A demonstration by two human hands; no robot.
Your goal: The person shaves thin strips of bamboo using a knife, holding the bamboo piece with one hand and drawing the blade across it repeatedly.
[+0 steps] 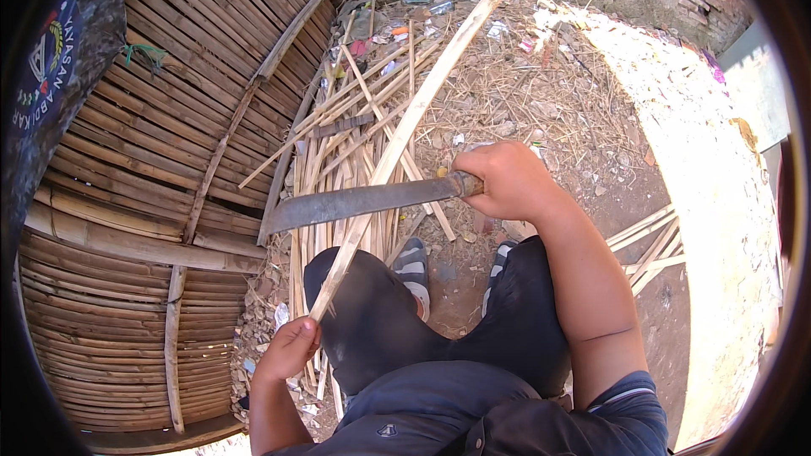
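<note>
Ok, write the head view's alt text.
The right hand grips a long grey machete, its blade crossing a pale strip of wood or bamboo held at the lower end by the left hand. Pale strips lie heaped beside a brown slatted wall.

White capital letters [61, 67] curve along the dark banner [95, 17] at the left edge, beside a coloured emblem [57, 39]; a small shield-shaped badge [386, 431] marks the dark shirt [448, 397]; any lettering on it is too small to read.
</note>
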